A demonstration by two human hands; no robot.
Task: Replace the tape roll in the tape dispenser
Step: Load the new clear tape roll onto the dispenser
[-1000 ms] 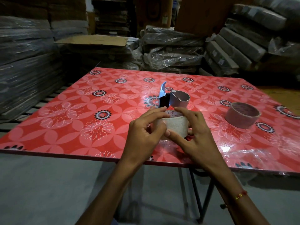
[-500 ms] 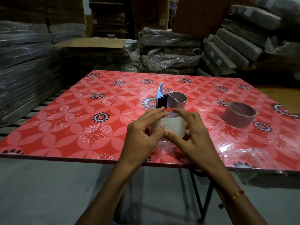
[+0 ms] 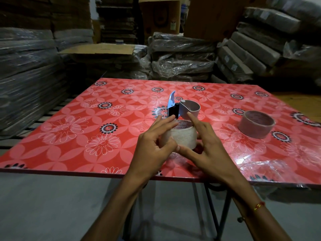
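A clear tape roll (image 3: 184,137) with red print inside its core stands on the red floral table (image 3: 73,129) near the front edge. My left hand (image 3: 154,145) holds its left side, thumb against the wall and fingers over the top rim. From the right, my right hand (image 3: 206,148) holds the roll with its thumb low on the front and its index finger stretched over the top. Just behind the roll stands the tape dispenser (image 3: 180,108), with a black roller, a blue blade flap and a bare grey hoop. An empty cardboard core (image 3: 256,126) sits to the right.
Crinkled clear plastic film (image 3: 281,164) lies on the table's front right corner. Plastic-wrapped bundles (image 3: 182,61) and flat cardboard are stacked behind and at both sides of the table. Folding metal legs (image 3: 215,206) show under the front edge.
Both hands have stayed on the tape roll. My right index finger has stretched further forward over the roll's top, toward the dispenser's hoop.
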